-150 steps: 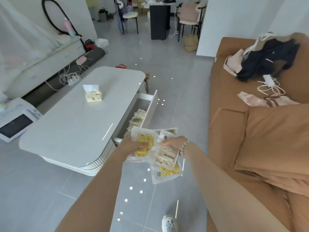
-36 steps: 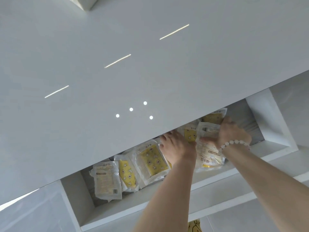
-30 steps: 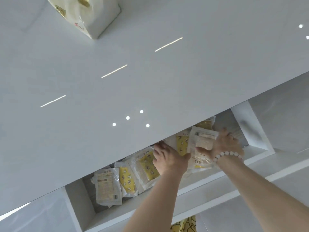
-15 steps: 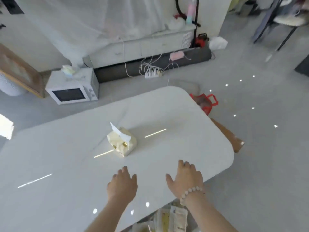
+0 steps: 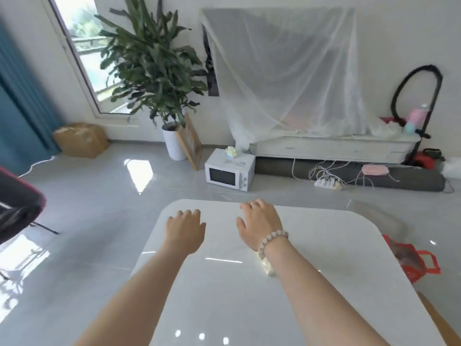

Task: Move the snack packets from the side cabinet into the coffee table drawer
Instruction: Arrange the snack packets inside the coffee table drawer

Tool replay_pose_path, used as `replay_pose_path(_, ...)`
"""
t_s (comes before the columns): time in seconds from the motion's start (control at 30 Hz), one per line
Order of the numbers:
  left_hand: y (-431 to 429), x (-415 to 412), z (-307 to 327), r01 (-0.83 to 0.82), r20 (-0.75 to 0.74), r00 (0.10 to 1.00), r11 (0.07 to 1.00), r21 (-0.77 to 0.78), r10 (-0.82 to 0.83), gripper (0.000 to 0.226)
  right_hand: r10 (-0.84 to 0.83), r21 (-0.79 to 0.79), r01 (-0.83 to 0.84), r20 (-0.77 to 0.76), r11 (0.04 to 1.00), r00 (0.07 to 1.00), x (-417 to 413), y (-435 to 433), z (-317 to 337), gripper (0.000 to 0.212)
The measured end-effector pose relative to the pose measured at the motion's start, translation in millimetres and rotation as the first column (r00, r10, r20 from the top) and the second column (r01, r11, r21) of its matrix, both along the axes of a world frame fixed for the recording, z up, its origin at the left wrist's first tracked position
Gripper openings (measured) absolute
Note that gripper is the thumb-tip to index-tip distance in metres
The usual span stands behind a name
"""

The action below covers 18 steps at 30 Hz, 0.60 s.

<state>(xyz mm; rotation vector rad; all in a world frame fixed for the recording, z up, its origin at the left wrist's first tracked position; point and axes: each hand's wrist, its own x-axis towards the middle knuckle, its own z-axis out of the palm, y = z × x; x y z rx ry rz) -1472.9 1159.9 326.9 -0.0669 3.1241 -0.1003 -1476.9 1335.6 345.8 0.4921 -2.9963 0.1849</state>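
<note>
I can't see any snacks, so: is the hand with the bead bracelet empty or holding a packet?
Empty: the right hand is open over the coffee table, fingers relaxed, no packet in it.

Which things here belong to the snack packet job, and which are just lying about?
Job: coffee table; left hand, empty; right hand, empty. No packets or drawer in view.
Lying about: tissue box, microwave, potted plant, cardboard box, power strip, red bag.

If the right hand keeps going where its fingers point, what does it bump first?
The way looks free over the table; beyond, the right hand points roughly toward the microwave, though depth is unclear.
</note>
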Motion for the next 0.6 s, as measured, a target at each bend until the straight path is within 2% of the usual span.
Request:
replay_pose_path(0.13,-75,29,25,-0.181,-0.055,0.981,0.982,0.061,0.184,0.037,0.202,0.002,-0.202,-0.034,0.979,0.979,-1,-91,21,0.04)
replay_pose_path(0.27,-166,80,43,-0.378,-0.049,0.921,0.915,0.139,0.387,0.038,0.332,0.011,-0.332,-0.067,0.943,0.941,23,-185,37,0.038)
replay_pose_path(0.43,-286,167,61,-0.558,-0.085,0.819,0.823,0.11,0.567,0.039,0.504,-0.01,-0.506,-0.082,0.862,0.86,72,-310,50,0.037)
replay_pose_path(0.53,-361,226,72,-0.677,-0.126,0.718,0.729,0.103,0.685,0.041,0.621,-0.034,-0.626,-0.095,0.779,0.778,110,-393,59,0.038)
replay_pose_path(0.6,-408,267,79,-0.758,-0.149,0.612,0.629,0.171,0.777,0.041,0.681,-0.032,-0.688,-0.114,0.725,0.724,140,-447,65,0.038)
